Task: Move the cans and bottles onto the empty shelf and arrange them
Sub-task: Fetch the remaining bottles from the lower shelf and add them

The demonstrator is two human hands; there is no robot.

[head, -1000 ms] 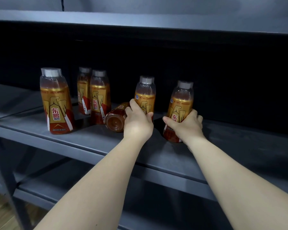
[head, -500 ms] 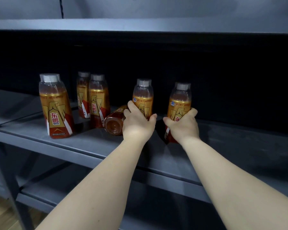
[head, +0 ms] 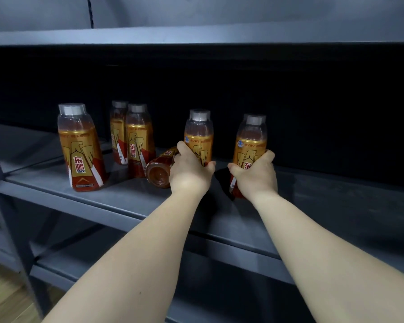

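Note:
Several gold-and-red drink bottles with grey caps stand on a dark grey shelf [head: 131,201]. My left hand [head: 189,171] grips the lower half of an upright bottle [head: 198,134] in the middle. My right hand [head: 254,176] grips another upright bottle [head: 251,141] just to the right. One bottle lies toppled [head: 159,171] beside my left hand, its base facing me. A front bottle [head: 81,148] stands at the left, with two more upright bottles [head: 138,141] behind it.
The shelf above [head: 196,33] overhangs the bottles. A lower shelf [head: 103,264] and the rack's post [head: 7,229] sit below left, over a wooden floor [head: 2,297]. The shelf's right part [head: 348,201] is bare.
Both hands keep their hold on the two bottles. Each bottle has shifted slightly and stands a little straighter; the view has drifted down a little.

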